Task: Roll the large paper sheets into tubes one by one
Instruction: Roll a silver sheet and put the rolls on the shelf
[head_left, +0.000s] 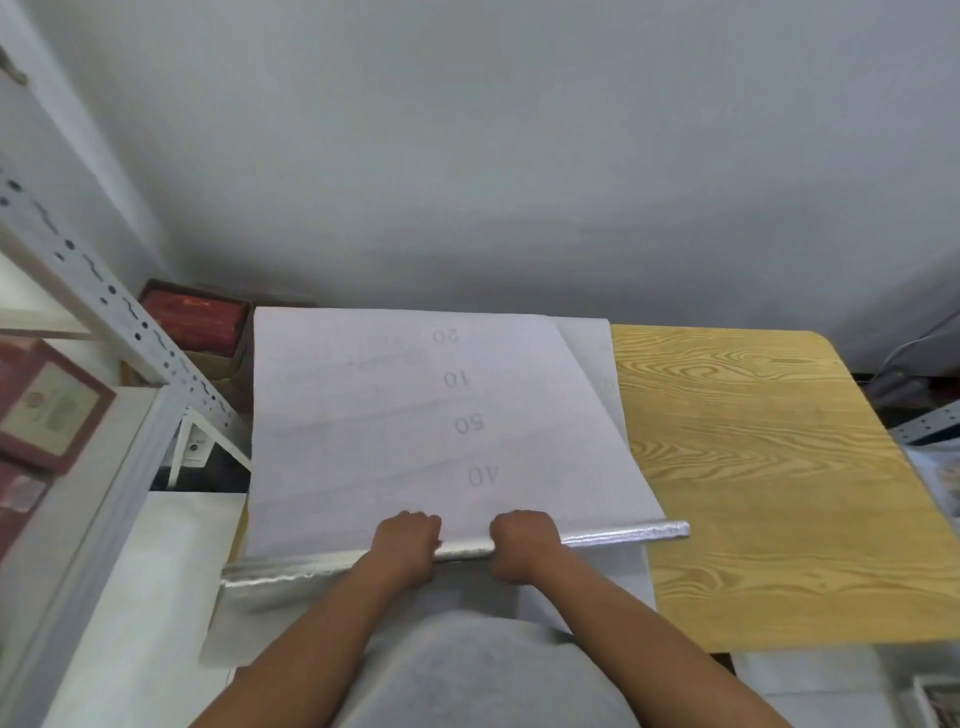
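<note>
Both hands (462, 545) grip silvery rolled tube (623, 535)

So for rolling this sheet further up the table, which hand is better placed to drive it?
Neither clearly. The left hand and right hand both grip the rolled edge near its middle. Slight edge to the left: the roll looks looser on that side and probably needs tightening.

Under my left hand (408, 540) and right hand (524, 543) the rolled tube (623, 535) shows a shiny, silvery, crinkled foil-like face. Beyond my hands the paper sheet (389, 415) is matt, pale and smooth, with faint grey numbers. To the right of my right hand the worktop (753, 467) is yellow wood-grain with a slight sheen. Far to my left, the shelf upright (104, 291) is white-painted perforated metal.
</note>
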